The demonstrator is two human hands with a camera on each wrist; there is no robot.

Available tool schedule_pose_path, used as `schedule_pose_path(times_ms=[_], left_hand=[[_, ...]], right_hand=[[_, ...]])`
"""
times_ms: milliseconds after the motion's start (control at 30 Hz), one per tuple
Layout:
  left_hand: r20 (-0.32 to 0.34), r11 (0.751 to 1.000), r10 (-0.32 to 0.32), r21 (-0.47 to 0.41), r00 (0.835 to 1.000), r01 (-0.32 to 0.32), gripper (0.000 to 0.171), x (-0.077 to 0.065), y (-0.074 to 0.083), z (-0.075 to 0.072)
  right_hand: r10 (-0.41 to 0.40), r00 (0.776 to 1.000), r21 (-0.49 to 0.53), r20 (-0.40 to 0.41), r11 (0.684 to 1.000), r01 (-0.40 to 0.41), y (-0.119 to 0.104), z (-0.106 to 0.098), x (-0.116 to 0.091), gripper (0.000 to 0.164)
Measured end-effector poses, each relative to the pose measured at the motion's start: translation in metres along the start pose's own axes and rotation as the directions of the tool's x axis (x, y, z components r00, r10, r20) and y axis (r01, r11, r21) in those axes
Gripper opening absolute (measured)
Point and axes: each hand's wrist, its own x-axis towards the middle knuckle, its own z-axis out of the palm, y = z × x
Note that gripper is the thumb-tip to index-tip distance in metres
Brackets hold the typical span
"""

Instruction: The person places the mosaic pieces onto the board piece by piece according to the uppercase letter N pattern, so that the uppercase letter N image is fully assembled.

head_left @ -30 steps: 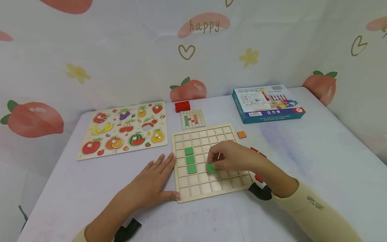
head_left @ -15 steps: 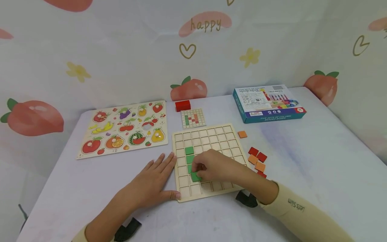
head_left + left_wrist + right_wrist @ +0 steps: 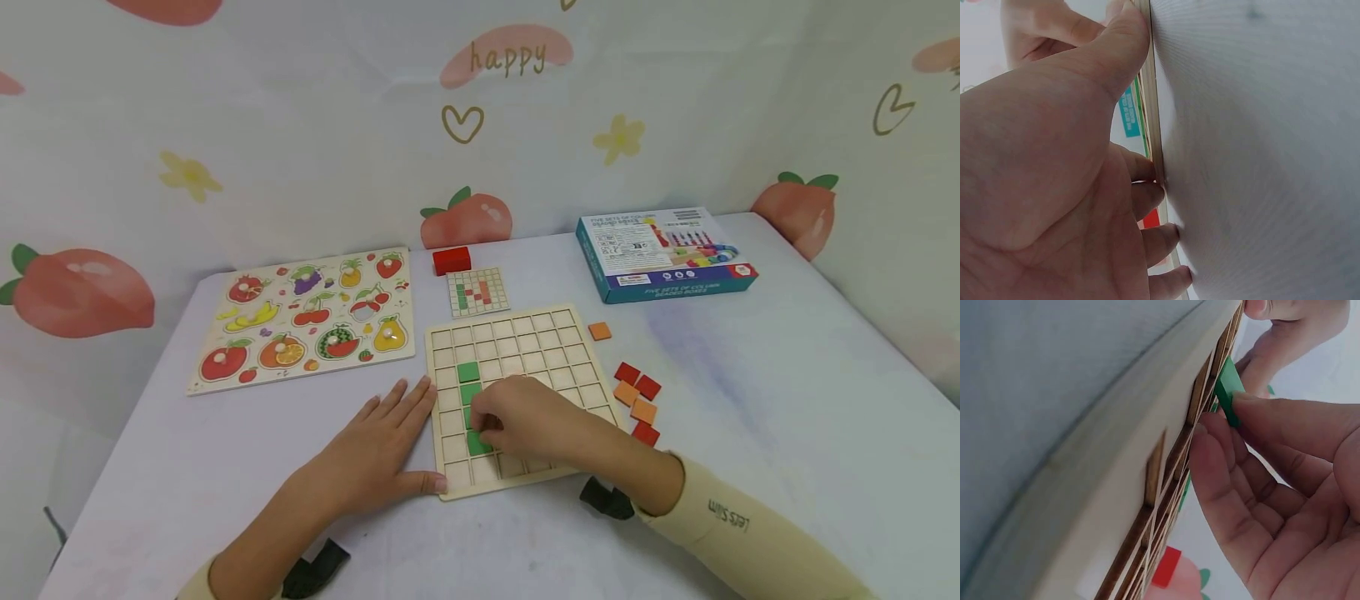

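A wooden grid board (image 3: 525,350) lies on the table with a column of green square tiles (image 3: 468,372) on its left side. My right hand (image 3: 528,421) pinches a green tile (image 3: 1229,390) at the lower end of that column. In the right wrist view this tile is tilted against the grid, with the thumb on it; the fingers partly hide the column in the head view. My left hand (image 3: 375,454) rests flat on the table, fingers spread, its fingertips and thumb touching the board's left edge.
Loose red tiles (image 3: 627,372) and orange tiles (image 3: 643,411) lie right of the board. Behind it are a small pattern card (image 3: 477,292) and a red block (image 3: 452,261). A fruit puzzle board (image 3: 300,321) lies left, a boxed set (image 3: 667,254) back right.
My right hand has moved left and slightly down across the board with the green tile, bringing it to the column's lower end. The left hand has stayed in place.
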Motion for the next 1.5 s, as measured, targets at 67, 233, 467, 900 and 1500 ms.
schedule_pose_path(times_ms=[67,233,467,900,1500], left_hand=[[0.004,1.000,-0.004,0.006,1.000,0.004,0.110,0.000,0.000,0.001],[0.000,1.000,0.001,-0.003,1.000,-0.001,0.111,0.000,-0.001,0.000],[-0.004,1.000,-0.004,0.000,1.000,0.004,0.111,0.000,-0.001,0.000],[-0.004,1.000,0.005,-0.003,1.000,-0.005,0.111,0.000,-0.001,0.000],[-0.008,1.000,0.013,0.007,1.000,-0.013,0.111,0.001,-0.001,0.001]], right_hand=[[-0.014,1.000,-0.032,-0.007,0.999,0.014,-0.001,0.000,-0.001,0.014],[-0.045,0.999,-0.128,0.000,0.991,0.045,-0.002,0.002,-0.004,0.006],[-0.045,0.999,-0.150,-0.003,0.988,0.044,-0.005,0.003,-0.007,0.006],[-0.062,0.998,-0.100,0.020,0.993,0.063,-0.001,0.000,-0.011,0.006],[0.197,0.980,-0.051,-0.008,0.979,-0.198,0.078,-0.075,-0.064,0.013]])
